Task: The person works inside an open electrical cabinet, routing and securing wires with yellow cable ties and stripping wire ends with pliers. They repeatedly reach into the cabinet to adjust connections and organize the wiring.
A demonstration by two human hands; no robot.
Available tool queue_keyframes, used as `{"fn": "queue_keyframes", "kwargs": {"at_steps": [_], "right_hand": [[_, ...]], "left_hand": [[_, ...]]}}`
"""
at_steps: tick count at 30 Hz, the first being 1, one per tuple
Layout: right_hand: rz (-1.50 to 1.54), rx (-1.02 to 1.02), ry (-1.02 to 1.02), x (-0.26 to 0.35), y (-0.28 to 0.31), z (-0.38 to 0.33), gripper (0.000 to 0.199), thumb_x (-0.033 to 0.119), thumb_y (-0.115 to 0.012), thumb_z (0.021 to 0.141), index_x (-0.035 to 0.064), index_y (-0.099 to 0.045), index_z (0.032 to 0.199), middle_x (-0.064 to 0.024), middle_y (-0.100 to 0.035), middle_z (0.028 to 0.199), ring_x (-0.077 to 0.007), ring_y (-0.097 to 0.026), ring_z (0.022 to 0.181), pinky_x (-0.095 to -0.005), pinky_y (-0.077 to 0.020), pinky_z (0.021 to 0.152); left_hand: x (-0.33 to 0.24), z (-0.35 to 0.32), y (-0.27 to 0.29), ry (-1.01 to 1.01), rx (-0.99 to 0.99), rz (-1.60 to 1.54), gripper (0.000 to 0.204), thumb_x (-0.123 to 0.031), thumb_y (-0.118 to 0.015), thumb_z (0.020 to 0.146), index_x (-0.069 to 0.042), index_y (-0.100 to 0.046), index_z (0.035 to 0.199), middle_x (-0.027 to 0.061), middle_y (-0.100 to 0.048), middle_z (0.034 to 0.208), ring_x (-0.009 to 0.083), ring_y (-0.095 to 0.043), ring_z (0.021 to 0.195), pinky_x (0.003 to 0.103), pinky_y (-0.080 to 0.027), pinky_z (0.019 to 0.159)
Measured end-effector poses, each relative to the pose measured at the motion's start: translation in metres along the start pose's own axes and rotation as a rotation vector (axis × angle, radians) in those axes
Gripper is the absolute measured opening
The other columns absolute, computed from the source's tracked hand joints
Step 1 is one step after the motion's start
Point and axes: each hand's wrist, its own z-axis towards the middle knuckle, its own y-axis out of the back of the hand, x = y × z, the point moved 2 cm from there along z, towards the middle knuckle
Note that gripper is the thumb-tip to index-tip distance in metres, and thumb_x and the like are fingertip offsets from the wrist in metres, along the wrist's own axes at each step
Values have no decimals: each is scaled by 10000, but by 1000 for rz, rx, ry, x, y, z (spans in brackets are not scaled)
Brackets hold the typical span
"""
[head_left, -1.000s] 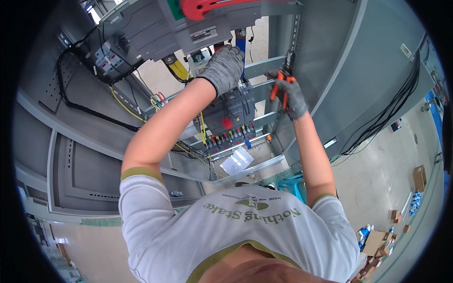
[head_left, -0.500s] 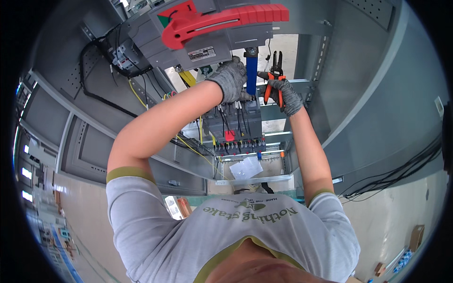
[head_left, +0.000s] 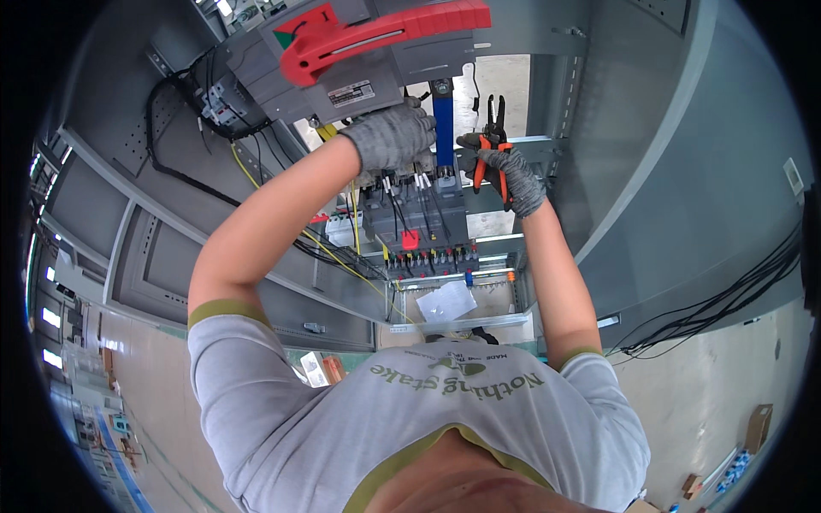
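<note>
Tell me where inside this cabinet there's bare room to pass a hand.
Free: the gap right of the blue bar, past the right hand holding pliers, toward the cabinet's grey side wall. Crowded: below the left hand, the wired terminals and yellow cables.

A red switch handle (head_left: pixel 376 34) tops the grey cabinet (head_left: pixel 684 171) (black cables (head_left: pixel 718 316) trailing beside it).

Person is wearing a grey short-sleeved T-shirt with olive trim at sleeves and neck; grey knit gloves are covering left hand (head_left: pixel 392 137) and right hand (head_left: pixel 511 178).
</note>
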Motion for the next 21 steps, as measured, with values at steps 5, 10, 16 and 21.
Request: {"fn": "queue_keyframes", "kwargs": {"at_steps": [5, 10, 16, 21], "right_hand": [[-34, 27, 33, 15, -17, -27, 398, 128, -603, 856, -16, -562, 1225, -95, -653, 1018, -160, -635, 830, -281, -527, 771], [-123, -64, 27, 17, -38, -37, 406, 162, -610, 870, -33, -554, 1222, -89, -661, 842, -163, -634, 798, -278, -511, 710], [22, -49, 89, 3, -19, -21, 465, 136, -597, 838, -62, -508, 1249, -162, -601, 1151, -216, -641, 758, -347, -555, 712], [17, -68, 85, -12, -18, -9, 439, 114, -577, 836, -34, -520, 1245, -154, -591, 1184, -216, -639, 844, -347, -558, 737]], "left_hand": [[-3, -19, -7, 64, -190, -23, 267, -193, -561, 794, -54, -645, 1005, 74, -603, 1097, 241, -553, 1016, 347, -402, 958], [-12, -3, -21, 260, -71, -52, 455, -399, -700, 675, -38, -682, 953, 142, -636, 1016, 267, -543, 1066, 403, -368, 993], [-18, 10, -7, 166, 189, -88, 386, -480, -531, 862, -214, -611, 1129, 106, -679, 963, 321, -582, 1041, 486, -411, 833], [-10, 24, -14, 57, 308, 80, 504, -563, -452, 872, -258, -573, 1255, 102, -677, 1046, 321, -570, 1097, 536, -400, 836]]}}
